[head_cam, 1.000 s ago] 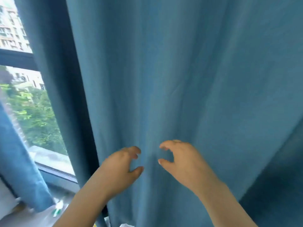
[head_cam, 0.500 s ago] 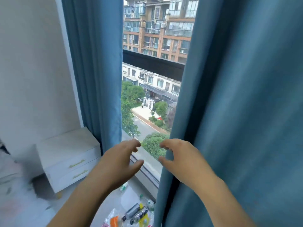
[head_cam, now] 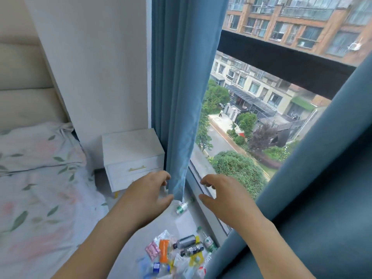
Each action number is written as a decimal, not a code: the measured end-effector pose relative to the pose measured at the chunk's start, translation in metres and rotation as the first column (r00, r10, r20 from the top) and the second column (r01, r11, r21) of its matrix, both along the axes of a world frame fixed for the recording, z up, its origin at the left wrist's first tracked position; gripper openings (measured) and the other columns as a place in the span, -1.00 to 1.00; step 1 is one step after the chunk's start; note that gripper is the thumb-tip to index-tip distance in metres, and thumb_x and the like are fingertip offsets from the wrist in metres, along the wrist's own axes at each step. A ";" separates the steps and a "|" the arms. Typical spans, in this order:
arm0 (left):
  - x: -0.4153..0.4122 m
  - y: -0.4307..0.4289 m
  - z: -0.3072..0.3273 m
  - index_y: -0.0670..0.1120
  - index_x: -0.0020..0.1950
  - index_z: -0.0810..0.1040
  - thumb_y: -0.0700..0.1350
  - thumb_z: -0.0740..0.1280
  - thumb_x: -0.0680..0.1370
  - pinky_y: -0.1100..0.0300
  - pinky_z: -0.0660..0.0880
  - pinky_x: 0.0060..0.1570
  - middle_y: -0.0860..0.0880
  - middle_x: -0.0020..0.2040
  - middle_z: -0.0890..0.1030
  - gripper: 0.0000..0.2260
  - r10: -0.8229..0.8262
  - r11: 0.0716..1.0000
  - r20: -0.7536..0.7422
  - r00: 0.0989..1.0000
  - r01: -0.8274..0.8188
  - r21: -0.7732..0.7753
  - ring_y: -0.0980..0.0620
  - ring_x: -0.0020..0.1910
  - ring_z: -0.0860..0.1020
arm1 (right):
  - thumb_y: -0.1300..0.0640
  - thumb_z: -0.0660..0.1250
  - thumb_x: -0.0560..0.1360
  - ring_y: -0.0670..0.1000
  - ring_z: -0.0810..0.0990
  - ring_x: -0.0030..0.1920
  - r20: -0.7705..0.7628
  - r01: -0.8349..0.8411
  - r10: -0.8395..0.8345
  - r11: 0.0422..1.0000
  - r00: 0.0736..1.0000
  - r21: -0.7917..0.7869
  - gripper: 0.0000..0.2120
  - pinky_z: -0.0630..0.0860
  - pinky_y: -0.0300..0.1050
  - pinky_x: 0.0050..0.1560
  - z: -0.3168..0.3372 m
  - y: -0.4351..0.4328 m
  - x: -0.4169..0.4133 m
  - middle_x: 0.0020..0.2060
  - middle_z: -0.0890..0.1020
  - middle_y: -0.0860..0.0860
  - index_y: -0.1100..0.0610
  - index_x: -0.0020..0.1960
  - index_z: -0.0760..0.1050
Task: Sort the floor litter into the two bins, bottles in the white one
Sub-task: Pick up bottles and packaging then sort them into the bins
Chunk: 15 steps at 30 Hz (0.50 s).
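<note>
From the head camera, looking down past two bare forearms into a window corner. Finds the left hand (head_cam: 149,196) raised just beside the hanging edge of the left curtain (head_cam: 177,97), fingers half curled, thumb apart, a wide gap between them, gripping nothing; cannot tell whether the thumb tip touches the cloth. Finds the right hand (head_cam: 223,198) level with it in front of the window (head_cam: 251,121), in the same loose claw, spread wide and holding nothing, near the fold of the right curtain (head_cam: 322,198).

Below and between the hands, on the grey floor against the window frame, picks out a clear bottle (head_cam: 182,207) with a green label, lying on its side. Lower, between the forearms, meets the litter pile (head_cam: 177,256): two dark bottles (head_cam: 185,241) side by side, an orange packet (head_cam: 164,250) touching a pink packet (head_cam: 152,249), with clear plastic bottles and wrappers heaped around, partly hidden by the right curtain.

To the left, takes in a white nightstand (head_cam: 132,150) against the wall and a bed (head_cam: 30,188) under a floral sheet.
</note>
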<state>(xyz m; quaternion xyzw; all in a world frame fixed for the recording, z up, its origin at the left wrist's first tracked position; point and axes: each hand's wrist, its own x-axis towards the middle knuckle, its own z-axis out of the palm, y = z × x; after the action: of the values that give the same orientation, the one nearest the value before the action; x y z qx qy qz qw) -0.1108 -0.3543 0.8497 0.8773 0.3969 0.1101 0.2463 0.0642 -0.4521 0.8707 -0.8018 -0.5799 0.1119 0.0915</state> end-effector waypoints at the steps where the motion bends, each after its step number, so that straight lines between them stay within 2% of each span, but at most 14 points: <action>1: 0.008 0.004 -0.006 0.05 0.27 0.41 0.05 0.31 0.52 0.16 0.45 0.17 0.11 0.16 0.51 -0.67 0.016 1.000 -0.009 1.000 -0.016 -0.011 0.11 0.13 0.49 | -0.01 0.26 0.56 -0.04 0.51 0.17 -0.008 -0.015 0.015 1.000 1.000 -0.009 -0.68 0.47 -0.14 0.13 -0.006 0.008 0.010 0.15 0.56 -0.07 -0.02 0.31 0.44; 8: 0.069 0.040 -0.068 0.02 0.26 0.41 0.01 0.30 0.54 0.18 0.42 0.16 0.09 0.17 0.51 -0.69 0.139 0.984 -0.076 0.987 -0.147 -0.097 0.08 0.14 0.47 | 0.02 0.28 0.55 -0.03 0.52 0.18 -0.065 -0.072 0.069 0.996 0.996 -0.060 -0.65 0.46 -0.16 0.12 -0.066 0.067 0.084 0.18 0.57 -0.05 0.00 0.32 0.44; 15: 0.088 0.086 -0.175 0.00 0.32 0.39 0.01 0.29 0.55 0.23 0.40 0.14 0.06 0.22 0.49 -0.65 0.217 0.950 -0.158 0.963 -0.245 -0.193 0.07 0.17 0.48 | 0.05 0.29 0.53 0.00 0.55 0.13 -0.104 -0.107 0.094 0.987 0.990 -0.121 -0.68 0.51 -0.12 0.06 -0.170 0.130 0.116 0.15 0.59 -0.04 0.02 0.28 0.48</action>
<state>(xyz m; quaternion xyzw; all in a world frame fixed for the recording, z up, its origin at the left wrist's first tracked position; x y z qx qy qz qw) -0.0225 -0.2678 0.6744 0.7990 0.5222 0.0357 0.2961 0.1800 -0.3224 0.7011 -0.7692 -0.6062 0.1921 0.0630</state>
